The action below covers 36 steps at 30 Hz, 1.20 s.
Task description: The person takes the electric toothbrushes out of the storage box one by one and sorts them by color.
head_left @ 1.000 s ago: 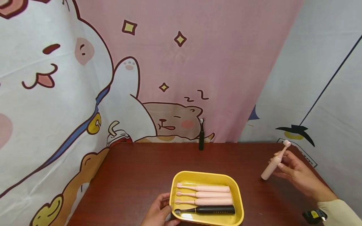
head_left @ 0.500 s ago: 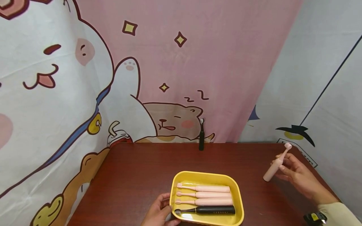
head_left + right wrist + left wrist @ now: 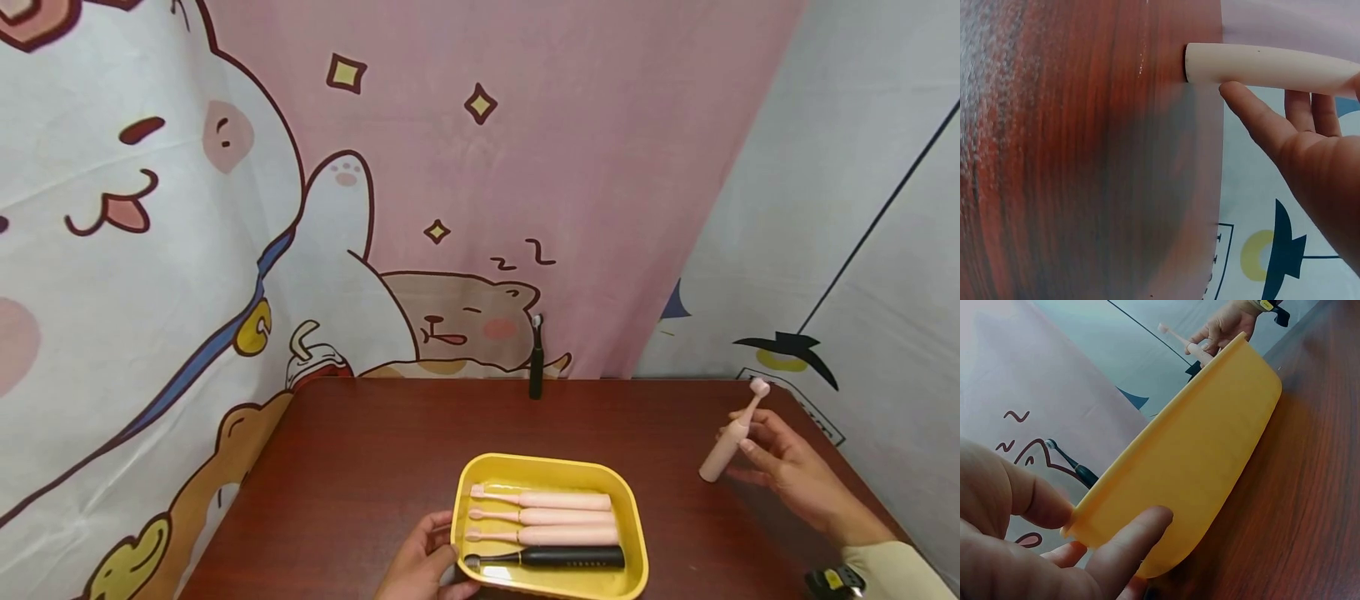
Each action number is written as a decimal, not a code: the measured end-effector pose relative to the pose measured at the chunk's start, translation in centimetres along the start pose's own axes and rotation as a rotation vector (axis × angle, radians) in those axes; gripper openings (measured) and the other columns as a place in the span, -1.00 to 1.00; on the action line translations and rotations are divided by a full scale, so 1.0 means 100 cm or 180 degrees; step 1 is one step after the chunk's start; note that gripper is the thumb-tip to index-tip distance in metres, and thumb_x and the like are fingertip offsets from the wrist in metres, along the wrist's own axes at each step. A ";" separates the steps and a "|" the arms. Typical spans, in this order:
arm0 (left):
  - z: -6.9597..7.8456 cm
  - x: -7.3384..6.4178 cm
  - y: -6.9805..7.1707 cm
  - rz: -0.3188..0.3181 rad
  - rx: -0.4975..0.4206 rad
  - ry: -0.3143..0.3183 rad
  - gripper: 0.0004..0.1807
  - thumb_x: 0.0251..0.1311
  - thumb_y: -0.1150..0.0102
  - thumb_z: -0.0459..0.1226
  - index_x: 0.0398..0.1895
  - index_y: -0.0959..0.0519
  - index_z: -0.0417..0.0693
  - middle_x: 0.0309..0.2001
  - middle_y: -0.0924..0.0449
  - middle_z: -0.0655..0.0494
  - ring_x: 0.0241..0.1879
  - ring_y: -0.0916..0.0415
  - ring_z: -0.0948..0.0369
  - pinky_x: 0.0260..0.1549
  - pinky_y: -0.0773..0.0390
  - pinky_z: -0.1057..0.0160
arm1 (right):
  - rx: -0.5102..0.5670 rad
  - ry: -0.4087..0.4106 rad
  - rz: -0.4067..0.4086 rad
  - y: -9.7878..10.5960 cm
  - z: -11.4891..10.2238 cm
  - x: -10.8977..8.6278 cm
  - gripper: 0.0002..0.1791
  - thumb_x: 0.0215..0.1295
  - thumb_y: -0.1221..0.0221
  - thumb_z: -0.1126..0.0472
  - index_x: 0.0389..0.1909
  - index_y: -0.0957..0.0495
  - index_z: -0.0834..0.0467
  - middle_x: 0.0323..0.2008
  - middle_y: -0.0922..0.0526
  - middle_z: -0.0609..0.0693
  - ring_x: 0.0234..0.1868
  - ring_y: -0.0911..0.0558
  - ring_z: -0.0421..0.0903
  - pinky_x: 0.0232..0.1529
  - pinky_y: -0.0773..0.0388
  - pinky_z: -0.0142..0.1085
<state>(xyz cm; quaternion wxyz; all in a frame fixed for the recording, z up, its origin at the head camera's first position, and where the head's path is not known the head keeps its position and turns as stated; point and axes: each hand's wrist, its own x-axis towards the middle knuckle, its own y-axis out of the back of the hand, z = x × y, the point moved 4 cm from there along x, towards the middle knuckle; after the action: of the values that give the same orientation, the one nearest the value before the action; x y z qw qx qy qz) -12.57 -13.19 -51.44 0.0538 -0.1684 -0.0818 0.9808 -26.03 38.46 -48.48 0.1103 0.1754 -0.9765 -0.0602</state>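
Observation:
My left hand [image 3: 422, 560] holds the left end of a yellow plastic tray [image 3: 640, 533]. In the left wrist view, one fingertip lies along the outer wall of the tray [image 3: 1191, 450] while other digits grip its rim. Three pink electric toothbrushes [image 3: 567, 517] and a black electric toothbrush [image 3: 570, 557] lie side by side inside, heads to the left. Over the right part of the table, my right hand [image 3: 795, 475] pinches another pink electric toothbrush [image 3: 725, 450], tilted with its head up. The right wrist view shows its handle [image 3: 1260, 64]; I cannot tell whether its base touches the table.
A second black electric toothbrush [image 3: 536, 371] stands upright at the back edge of the dark red wooden table [image 3: 390, 442]. Behind and beside the table hangs a cartoon-printed cloth [image 3: 585, 192]. A black strap [image 3: 834, 579] with a yellow mark is at the right wrist.
My right hand has shifted slightly to the right with the pink electric toothbrush in its grip. The left hand and the tray stay put.

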 end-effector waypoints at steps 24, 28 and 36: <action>0.000 0.000 0.000 -0.0018 0.0003 -0.0008 -0.35 0.44 -0.18 -0.35 0.46 -0.19 -0.47 0.18 -0.52 -0.38 -0.10 -0.70 0.08 -0.18 -0.84 0.01 | 0.0088 -0.0123 -0.0053 0.000 0.006 -0.004 -0.48 0.69 0.12 0.37 0.56 -0.19 0.01 0.22 -0.54 -0.26 0.15 -0.67 -0.35 -0.07 -0.83 -0.08; -0.002 0.001 0.000 -0.0036 -0.0004 -0.0012 -0.35 0.45 -0.19 -0.34 0.46 -0.20 -0.46 0.17 -0.54 -0.36 -0.10 -0.71 0.08 -0.17 -0.84 0.01 | 0.0180 -0.0106 -0.0102 -0.001 0.007 -0.005 -0.47 0.69 0.14 0.39 0.56 -0.18 0.02 0.24 -0.54 -0.24 0.16 -0.67 -0.34 -0.06 -0.83 -0.06; -0.002 0.001 0.001 -0.0036 0.0006 -0.0032 -0.34 0.44 -0.20 -0.34 0.46 -0.19 -0.47 0.18 -0.54 -0.36 -0.09 -0.71 0.07 -0.17 -0.84 0.00 | 0.0183 -0.0108 -0.0142 -0.002 0.008 -0.005 -0.46 0.69 0.14 0.40 0.57 -0.18 0.03 0.26 -0.51 -0.24 0.18 -0.65 -0.33 -0.05 -0.82 -0.08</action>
<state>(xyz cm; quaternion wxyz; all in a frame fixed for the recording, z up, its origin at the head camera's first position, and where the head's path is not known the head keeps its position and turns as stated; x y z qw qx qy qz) -12.62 -13.22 -51.68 0.0590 -0.1629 -0.0821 0.9814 -25.67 38.51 -49.44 0.0872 0.1992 -0.9754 -0.0375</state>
